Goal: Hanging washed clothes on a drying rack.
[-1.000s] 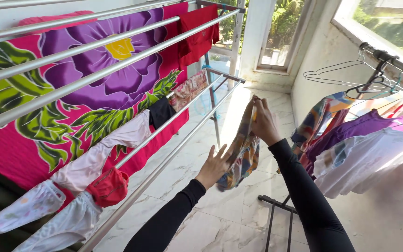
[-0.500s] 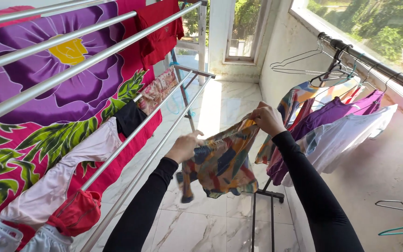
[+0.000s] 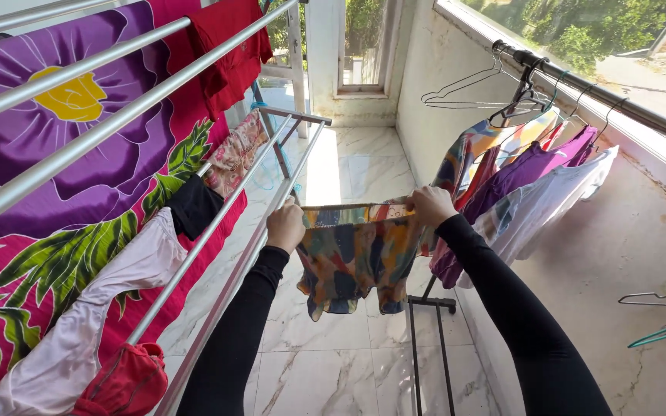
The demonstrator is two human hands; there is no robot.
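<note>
Item: multicoloured patterned shorts, stretched by the waistband between your two hands, hanging free above the marble floor.

Left hand: closed on one waistband corner, right against the lowest rail of the drying rack.

Right hand: pinching the other corner, just in front of the garments on the clothes rail.

Step, as judged: spreading the shorts for hanging. Next move calls for keeping the band taut and level while laying it over a rail.

Beyond: floral sheet, empty hangers.
</note>
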